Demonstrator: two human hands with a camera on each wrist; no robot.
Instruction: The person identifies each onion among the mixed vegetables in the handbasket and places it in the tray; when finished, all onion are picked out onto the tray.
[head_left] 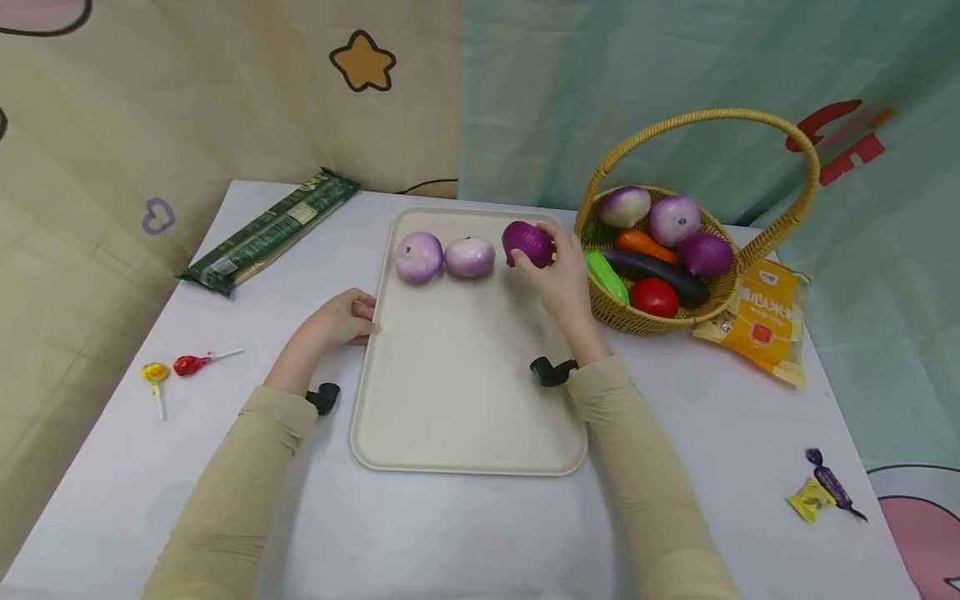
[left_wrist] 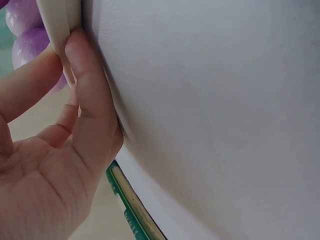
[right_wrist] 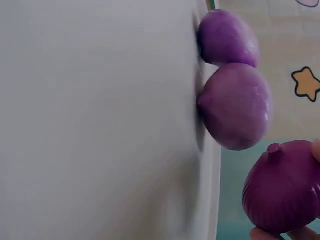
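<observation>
Onion (head_left: 529,243) of deep purple sits in the grip of the right hand (head_left: 566,279), over the far right part of the tray (head_left: 465,383); in the right wrist view I see a gap between it and the tray's floor. The thumb presses its near side while fingers reach round the far side. From the even gloss I judge it a moulded model, light and probably hollow, so I would ask for little squeeze. Fine ridges show on its skin, and they may give fingertips some bite, though the rounded form could slip away if pinched off-centre. I would take hold at the widest part, thumb opposite fingers, and avoid the short nub (right_wrist: 273,148), which looks too small to carry by. How firm the shell is I cannot tell from here; I expect stiff rather than soft, with little risk of bruising.

A round pale bulb (head_left: 418,257) and a squatter pale bulb (head_left: 469,257) rest on the tray close beside each other, and I judge them just as apt to roll. The left hand (head_left: 333,321) pinches the tray's left rim. The tray looks shallow and rigid, so I trust that edge hold to steady it on the worktop (head_left: 450,533). The basket (head_left: 626,317) stands just beside it, on the right.
</observation>
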